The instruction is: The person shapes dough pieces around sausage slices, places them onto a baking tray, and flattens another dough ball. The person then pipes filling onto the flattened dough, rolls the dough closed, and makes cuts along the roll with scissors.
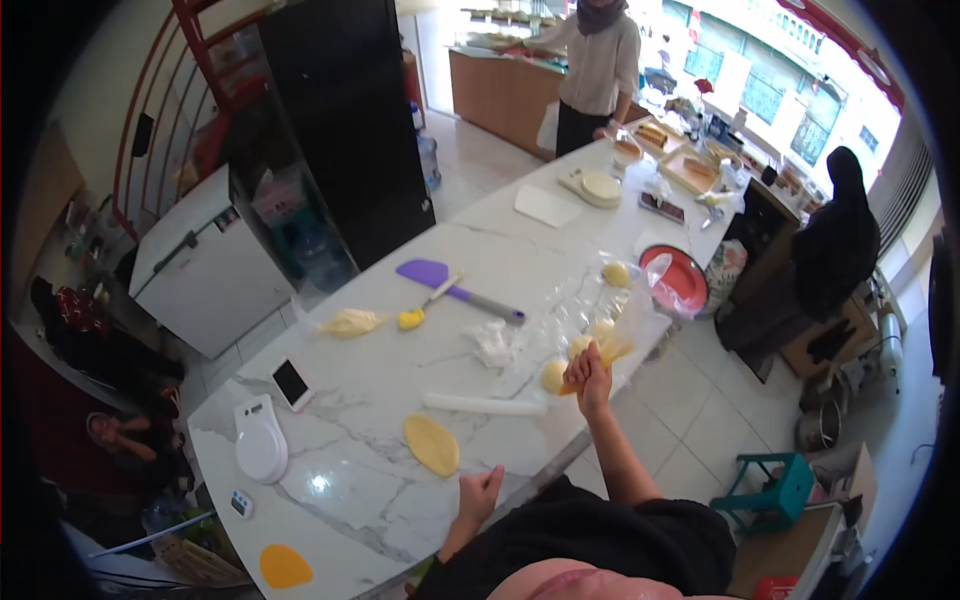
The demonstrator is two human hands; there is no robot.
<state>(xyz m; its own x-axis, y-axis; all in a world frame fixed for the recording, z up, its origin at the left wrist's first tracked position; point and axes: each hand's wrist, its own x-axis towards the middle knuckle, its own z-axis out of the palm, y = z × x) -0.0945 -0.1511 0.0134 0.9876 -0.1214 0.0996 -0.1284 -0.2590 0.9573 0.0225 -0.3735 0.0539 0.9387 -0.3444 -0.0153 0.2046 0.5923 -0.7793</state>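
Note:
My right hand (588,374) is closed around a clear plastic piping bag (632,335) with yellow filling, over the table's near edge. Beside it, pale dough balls (553,376) lie on a clear plastic sheet (560,318), partly hidden by the hand and bag. My left hand (482,494) is curled into a fist above the near edge, with nothing visible in it. Close to that hand lies a flat oval of dough (432,445). A white rolling pin (485,404) rests just beyond the dough.
The marble table (370,425) also bears a purple spatula (422,271), a yellow-tipped spoon (411,318), a filled bag (352,322), a phone (292,384), a kitchen scale (262,452), an orange scraper (286,566) and a red plate (674,278). Other people stand and sit around the room.

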